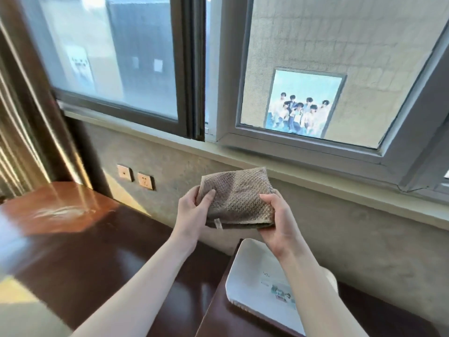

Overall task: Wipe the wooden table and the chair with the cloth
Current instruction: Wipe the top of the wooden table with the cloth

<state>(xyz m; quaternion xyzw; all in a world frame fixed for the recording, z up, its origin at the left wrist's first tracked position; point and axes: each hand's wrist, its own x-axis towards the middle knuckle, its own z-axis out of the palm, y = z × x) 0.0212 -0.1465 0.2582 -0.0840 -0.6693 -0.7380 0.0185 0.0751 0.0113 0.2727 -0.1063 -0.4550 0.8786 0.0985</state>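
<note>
Midair above the far edge of the dark wooden tabletop (80,242): folded brown waffle-weave cloth (237,199), gripped from both sides and touching no surface. Left hand (192,216) clasped on the cloth's left edge, thumb laid across the top face. Right hand (279,224) clamped on the right near corner, fingers curled underneath. Small hanging loop dangling from the cloth's near edge, between the two hands.

Below the right forearm, near the tabletop's right end: flat white device (257,278) with a printed label, lying on the dark wood. Beyond the far edge: two wall sockets (136,176), a window sill, and a group poster (302,108) stuck on the window pane. Bright sun glare and what looks like a pale smear across the far-left corner of the tabletop. No chair identifiable in view.

Probably folding or readying the cloth, wiping not yet begun. Likely hazards: white device nudged off the right end by a wide sweep; dangling loop snagging on it; glare hiding streaks at the far-left corner; damp cloth, if wet, straying toward the sockets along the far edge.
</note>
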